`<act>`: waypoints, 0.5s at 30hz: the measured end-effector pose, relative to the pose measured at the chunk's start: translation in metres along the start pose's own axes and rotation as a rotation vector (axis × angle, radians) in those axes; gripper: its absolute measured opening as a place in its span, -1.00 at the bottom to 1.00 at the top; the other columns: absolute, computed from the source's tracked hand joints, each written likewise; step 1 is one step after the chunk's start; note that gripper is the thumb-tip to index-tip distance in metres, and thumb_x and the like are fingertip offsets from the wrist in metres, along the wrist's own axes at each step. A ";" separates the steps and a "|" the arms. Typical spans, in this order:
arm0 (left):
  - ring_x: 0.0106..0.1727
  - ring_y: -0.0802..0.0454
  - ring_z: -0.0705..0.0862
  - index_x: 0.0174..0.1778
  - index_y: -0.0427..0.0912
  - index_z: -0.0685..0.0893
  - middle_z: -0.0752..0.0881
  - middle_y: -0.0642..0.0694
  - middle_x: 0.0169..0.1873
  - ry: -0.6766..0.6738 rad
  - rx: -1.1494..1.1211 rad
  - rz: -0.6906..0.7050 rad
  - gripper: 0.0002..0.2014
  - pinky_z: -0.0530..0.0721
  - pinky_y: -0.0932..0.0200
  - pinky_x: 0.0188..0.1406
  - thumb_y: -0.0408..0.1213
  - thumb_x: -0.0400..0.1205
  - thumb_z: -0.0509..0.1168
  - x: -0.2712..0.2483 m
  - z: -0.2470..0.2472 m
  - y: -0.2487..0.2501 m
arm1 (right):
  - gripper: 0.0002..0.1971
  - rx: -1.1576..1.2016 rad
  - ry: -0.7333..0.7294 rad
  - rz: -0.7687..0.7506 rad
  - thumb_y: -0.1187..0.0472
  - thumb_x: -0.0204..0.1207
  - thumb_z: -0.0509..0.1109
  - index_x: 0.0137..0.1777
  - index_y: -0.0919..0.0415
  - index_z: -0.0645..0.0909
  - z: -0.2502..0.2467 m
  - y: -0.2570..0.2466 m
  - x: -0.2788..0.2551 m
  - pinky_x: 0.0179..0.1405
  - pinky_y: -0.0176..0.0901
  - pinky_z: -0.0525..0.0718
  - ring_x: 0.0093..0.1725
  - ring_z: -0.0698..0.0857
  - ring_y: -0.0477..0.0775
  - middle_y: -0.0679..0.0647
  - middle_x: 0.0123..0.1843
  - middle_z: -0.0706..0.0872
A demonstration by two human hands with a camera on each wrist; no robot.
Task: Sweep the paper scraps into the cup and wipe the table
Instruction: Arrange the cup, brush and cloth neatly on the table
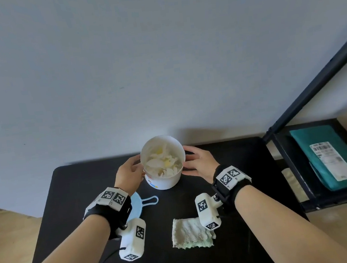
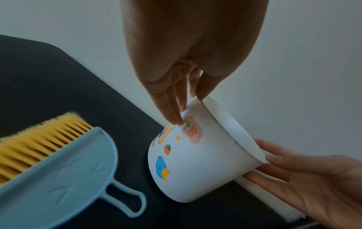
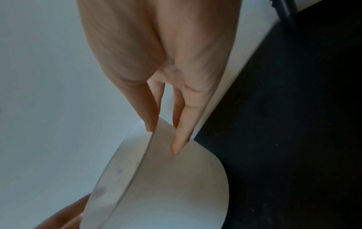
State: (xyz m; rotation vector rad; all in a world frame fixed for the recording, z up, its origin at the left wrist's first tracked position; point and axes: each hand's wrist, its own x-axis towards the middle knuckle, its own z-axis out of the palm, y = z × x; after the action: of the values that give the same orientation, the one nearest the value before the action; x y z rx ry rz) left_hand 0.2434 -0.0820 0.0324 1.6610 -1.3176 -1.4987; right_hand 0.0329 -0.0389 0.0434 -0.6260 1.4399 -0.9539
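A white cup (image 1: pixel 167 181) with coloured stickers stands near the far edge of the black table (image 1: pixel 237 250), filled with white and yellow paper scraps (image 1: pixel 162 161). My left hand (image 1: pixel 130 171) holds its left side. In the left wrist view the left hand (image 2: pixel 188 110) has its thumb on the rim and its fingers on the cup (image 2: pixel 195 167) wall. My right hand (image 1: pixel 197 161) holds the right side; seen from the right wrist, the right hand (image 3: pixel 162 140) pinches the rim of the cup (image 3: pixel 176 193). A pale cloth (image 1: pixel 189 235) lies folded near my right wrist.
A blue dustpan (image 1: pixel 143 202) lies under my left wrist, a yellow-bristled brush (image 2: pixel 29 139) tucked in the dustpan (image 2: pixel 58 178). A wall rises just behind the table. A black shelf (image 1: pixel 285 161) with a teal parcel (image 1: pixel 333 155) stands to the right.
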 end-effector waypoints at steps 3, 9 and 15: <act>-0.12 0.00 0.75 0.35 -0.12 0.55 0.78 -0.19 0.00 -0.046 -0.035 0.022 -0.67 0.70 0.16 -0.07 -0.34 0.66 0.26 0.001 0.023 0.015 | -0.39 0.068 0.002 -0.009 0.65 0.44 0.31 0.42 0.14 0.50 -0.027 -0.008 -0.006 0.11 0.10 0.73 0.26 0.65 0.20 0.26 0.28 0.60; -0.07 -0.09 0.73 0.36 -0.26 0.54 0.71 -0.12 -0.05 -0.216 -0.128 0.020 -0.64 0.70 0.20 -0.15 -0.43 0.62 0.31 0.005 0.108 0.049 | -0.38 0.173 0.141 -0.027 0.65 0.44 0.32 0.45 0.16 0.48 -0.112 -0.015 -0.028 0.06 0.08 0.74 0.24 0.65 0.20 0.26 0.32 0.57; -0.04 -0.17 0.75 0.32 -0.25 0.57 0.76 -0.17 -0.13 -0.360 -0.059 -0.005 -0.60 0.76 0.02 -0.01 -0.45 0.55 0.39 0.004 0.202 0.066 | -0.44 0.224 0.238 -0.011 0.58 0.50 0.32 0.44 0.13 0.46 -0.200 -0.011 -0.050 0.06 0.06 0.74 0.28 0.64 0.21 0.24 0.32 0.58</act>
State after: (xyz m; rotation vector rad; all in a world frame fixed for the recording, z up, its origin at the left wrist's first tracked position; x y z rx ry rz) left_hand 0.0312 -0.0675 0.0408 1.4012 -1.4328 -1.8844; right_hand -0.1586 0.0340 0.0636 -0.3646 1.5104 -1.2100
